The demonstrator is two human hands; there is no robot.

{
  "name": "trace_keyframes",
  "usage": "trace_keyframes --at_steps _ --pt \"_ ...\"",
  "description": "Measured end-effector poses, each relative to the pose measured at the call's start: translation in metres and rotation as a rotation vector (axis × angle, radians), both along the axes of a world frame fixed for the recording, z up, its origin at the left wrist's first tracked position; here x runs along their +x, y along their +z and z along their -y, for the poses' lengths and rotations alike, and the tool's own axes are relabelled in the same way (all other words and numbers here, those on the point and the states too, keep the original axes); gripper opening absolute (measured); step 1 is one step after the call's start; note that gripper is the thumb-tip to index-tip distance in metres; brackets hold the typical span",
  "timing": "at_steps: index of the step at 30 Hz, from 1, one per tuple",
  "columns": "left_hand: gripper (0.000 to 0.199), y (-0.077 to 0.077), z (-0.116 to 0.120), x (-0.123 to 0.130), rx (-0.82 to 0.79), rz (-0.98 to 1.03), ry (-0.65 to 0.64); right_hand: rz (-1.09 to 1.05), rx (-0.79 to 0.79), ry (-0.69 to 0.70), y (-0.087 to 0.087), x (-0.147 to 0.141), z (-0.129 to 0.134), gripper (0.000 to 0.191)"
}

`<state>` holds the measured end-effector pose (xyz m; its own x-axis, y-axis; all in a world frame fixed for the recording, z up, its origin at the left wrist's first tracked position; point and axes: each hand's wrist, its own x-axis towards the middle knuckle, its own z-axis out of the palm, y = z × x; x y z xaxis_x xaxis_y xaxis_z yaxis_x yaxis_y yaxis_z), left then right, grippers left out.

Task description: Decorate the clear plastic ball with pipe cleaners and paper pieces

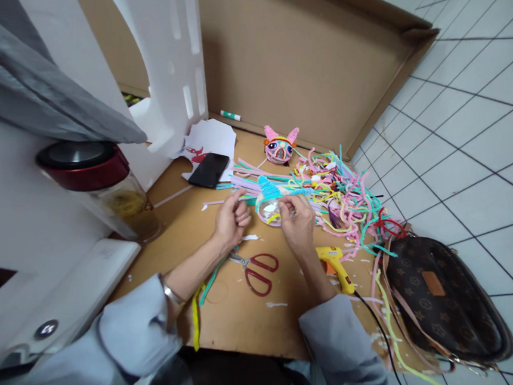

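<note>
Over the middle of the table is a half-made craft head (269, 210), a clear round plastic piece with a turquoise pipe-cleaner ear and band and a yellow bit at its lower edge. The thumb and bent fingers of my right hand (297, 221) close on its right side. To the left of it, my left hand (233, 217) is closed, fingers curled in; whatever it pinches is hidden. Nearer me lie red-handled scissors (254, 270), blades towards my left hand. A yellow glue gun (335, 265) lies beside my right forearm.
A finished pink eared head (280, 150) stands at the back. Tangled pipe cleaners (341, 200) cover the right side. A black phone (210, 170) rests on white paper at left, near a red-lidded jar (117, 195). A brown handbag (445, 299) sits at the right edge.
</note>
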<state>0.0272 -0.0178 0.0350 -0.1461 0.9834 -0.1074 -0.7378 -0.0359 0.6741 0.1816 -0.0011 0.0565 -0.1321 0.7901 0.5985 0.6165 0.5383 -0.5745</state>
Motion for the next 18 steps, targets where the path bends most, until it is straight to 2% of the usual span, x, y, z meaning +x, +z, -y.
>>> trace_keyframes --at_steps 4,9,13,18 --pt "0.024 0.009 0.007 -0.005 -0.010 0.114 0.054 -0.016 0.051 -0.016 0.001 -0.001 0.002 0.016" --pt "0.031 0.014 0.011 -0.002 0.024 0.089 0.113 0.040 0.111 0.026 0.004 -0.008 0.010 0.022" --pt "0.035 0.018 0.016 0.004 0.065 0.103 0.075 0.172 0.184 0.108 0.007 -0.018 0.021 0.030" --pt "0.041 0.024 0.026 0.012 0.077 0.118 -0.030 0.429 0.249 0.156 0.005 -0.031 0.034 0.026"
